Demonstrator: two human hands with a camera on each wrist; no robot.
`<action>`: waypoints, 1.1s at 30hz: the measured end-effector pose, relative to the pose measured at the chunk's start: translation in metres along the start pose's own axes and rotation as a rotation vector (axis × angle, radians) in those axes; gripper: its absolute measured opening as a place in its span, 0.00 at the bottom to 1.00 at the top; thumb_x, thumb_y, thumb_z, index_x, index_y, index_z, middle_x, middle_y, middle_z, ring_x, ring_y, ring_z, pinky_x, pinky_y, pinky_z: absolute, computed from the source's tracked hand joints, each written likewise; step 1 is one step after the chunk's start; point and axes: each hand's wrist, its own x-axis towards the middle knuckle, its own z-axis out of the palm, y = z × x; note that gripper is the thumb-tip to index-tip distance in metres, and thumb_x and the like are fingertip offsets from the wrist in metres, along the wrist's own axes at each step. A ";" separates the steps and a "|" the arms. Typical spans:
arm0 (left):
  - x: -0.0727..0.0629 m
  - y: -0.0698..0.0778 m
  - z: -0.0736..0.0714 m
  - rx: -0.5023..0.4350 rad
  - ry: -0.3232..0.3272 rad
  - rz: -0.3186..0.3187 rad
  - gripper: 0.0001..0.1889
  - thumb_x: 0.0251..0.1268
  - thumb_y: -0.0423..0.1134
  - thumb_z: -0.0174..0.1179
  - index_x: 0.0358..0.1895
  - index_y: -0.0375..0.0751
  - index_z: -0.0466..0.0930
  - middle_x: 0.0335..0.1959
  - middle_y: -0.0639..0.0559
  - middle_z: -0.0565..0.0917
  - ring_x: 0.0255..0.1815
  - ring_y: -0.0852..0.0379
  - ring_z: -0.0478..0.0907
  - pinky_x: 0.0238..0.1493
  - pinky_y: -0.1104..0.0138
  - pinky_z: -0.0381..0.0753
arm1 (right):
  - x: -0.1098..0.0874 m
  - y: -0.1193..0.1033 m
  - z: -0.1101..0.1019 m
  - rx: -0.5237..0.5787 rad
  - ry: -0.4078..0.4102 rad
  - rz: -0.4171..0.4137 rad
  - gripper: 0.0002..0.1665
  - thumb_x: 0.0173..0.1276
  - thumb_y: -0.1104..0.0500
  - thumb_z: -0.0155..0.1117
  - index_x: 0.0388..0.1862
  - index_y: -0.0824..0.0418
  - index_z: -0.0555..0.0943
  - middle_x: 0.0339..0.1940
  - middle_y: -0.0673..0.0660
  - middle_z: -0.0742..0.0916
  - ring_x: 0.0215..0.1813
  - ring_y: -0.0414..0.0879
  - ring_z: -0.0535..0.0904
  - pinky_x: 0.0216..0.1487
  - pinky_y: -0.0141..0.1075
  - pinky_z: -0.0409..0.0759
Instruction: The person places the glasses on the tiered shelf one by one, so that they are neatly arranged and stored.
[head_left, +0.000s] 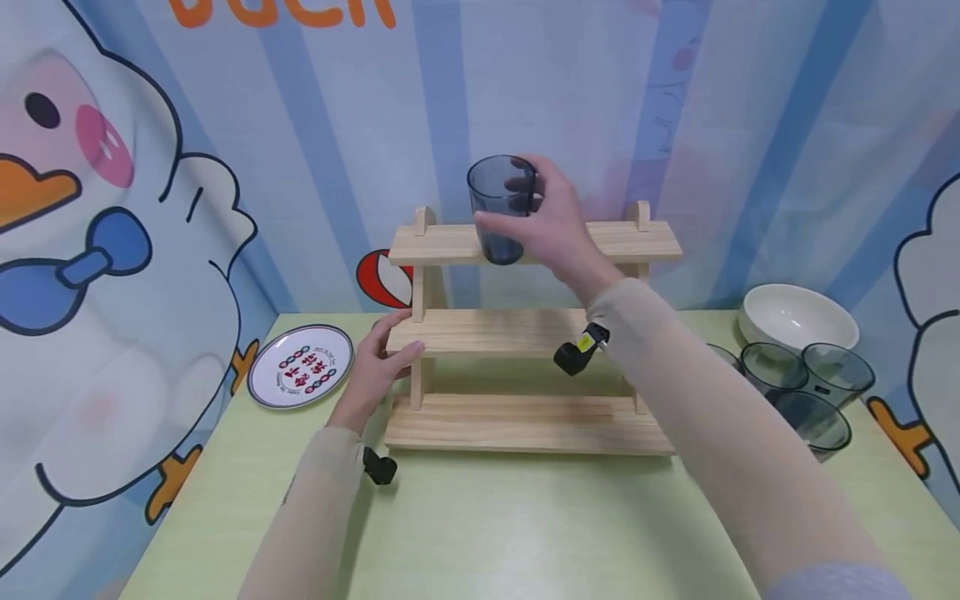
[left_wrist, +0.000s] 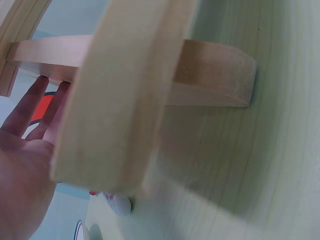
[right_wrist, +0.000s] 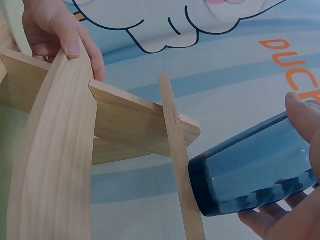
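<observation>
My right hand (head_left: 558,225) holds a blue-grey clear drinking glass (head_left: 501,217) upright, thumb on the near side and fingers round the far side. The glass's base overlaps the top tier of a three-tier wooden shelf (head_left: 536,417) in the head view; from the right wrist, the glass (right_wrist: 255,165) shows its dark base close by the top board's edge. My left hand (head_left: 378,362) grips the left end of the middle tier, its thumb on the board. In the left wrist view its fingers (left_wrist: 30,107) reach behind the wooden upright.
To the left of the shelf lies a white plate (head_left: 266,375) with red lettering and a dark rim. Several similar glasses (head_left: 813,421) stand at the right, in front of a white bowl (head_left: 798,317). A patterned curtain (head_left: 360,150) hangs directly behind the table (head_left: 480,525).
</observation>
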 end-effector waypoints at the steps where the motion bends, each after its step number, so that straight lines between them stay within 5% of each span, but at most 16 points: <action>1: 0.000 0.000 0.000 0.000 0.000 0.001 0.32 0.75 0.45 0.67 0.79 0.61 0.68 0.71 0.43 0.74 0.56 0.44 0.82 0.57 0.50 0.86 | 0.002 0.000 0.001 -0.004 0.001 0.010 0.55 0.59 0.51 0.85 0.81 0.45 0.64 0.69 0.53 0.79 0.68 0.49 0.77 0.62 0.49 0.82; 33: 0.003 -0.004 0.000 -0.034 -0.008 0.012 0.32 0.74 0.44 0.68 0.78 0.59 0.69 0.70 0.41 0.74 0.55 0.45 0.82 0.53 0.54 0.88 | 0.023 0.010 0.012 -0.234 0.035 0.123 0.65 0.63 0.36 0.77 0.87 0.39 0.46 0.81 0.55 0.69 0.78 0.49 0.67 0.71 0.49 0.75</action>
